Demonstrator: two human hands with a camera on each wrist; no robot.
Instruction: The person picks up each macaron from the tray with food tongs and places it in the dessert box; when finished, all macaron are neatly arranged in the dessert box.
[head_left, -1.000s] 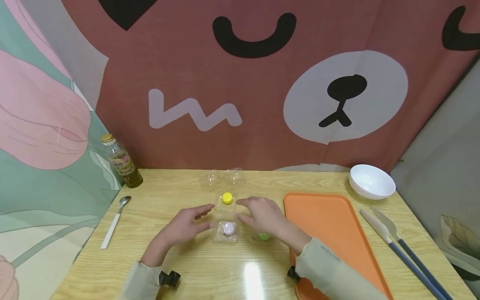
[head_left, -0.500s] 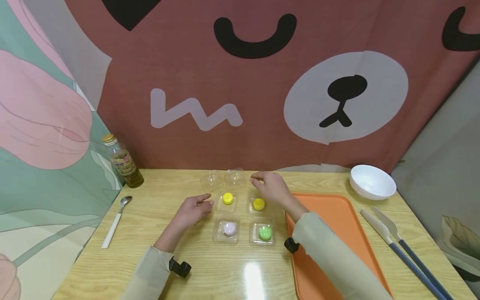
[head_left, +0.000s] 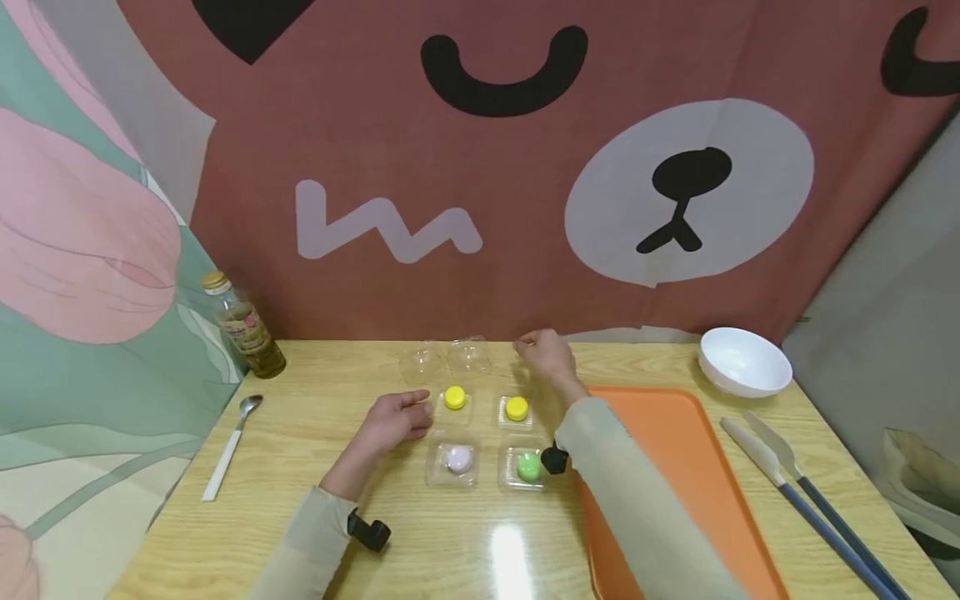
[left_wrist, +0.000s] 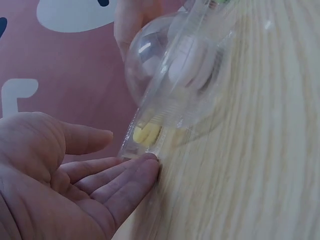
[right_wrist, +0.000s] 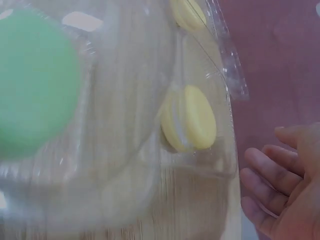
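Two yellow macarons [head_left: 454,397] [head_left: 517,407] sit in small clear plastic trays on the table. In front of them, a lavender macaron [head_left: 458,458] and a green macaron [right_wrist: 35,85] are each in a clear pack; a clear dome [left_wrist: 150,60] covers the lavender one. My left hand [head_left: 392,419] is beside the left yellow macaron's tray, fingers extended, fingertips at its edge [left_wrist: 131,150]; whether they touch is hard to tell. Behind the right yellow macaron, my right hand [head_left: 551,358] hovers near the table's back edge, fingers loosely bent, with nothing seen in it.
Clear plastic lids [head_left: 468,356] lie at the back. To the right are an orange tray [head_left: 675,467], a white bowl [head_left: 744,363] and two blue-handled knives [head_left: 787,483]. A spoon [head_left: 232,450] and an oil-like bottle [head_left: 247,329] stand on the left side.
My right hand has moved back and right, away from the left yellow macaron, uncovering the right yellow and green ones. The left hand has shifted slightly back, its fingers closer together.
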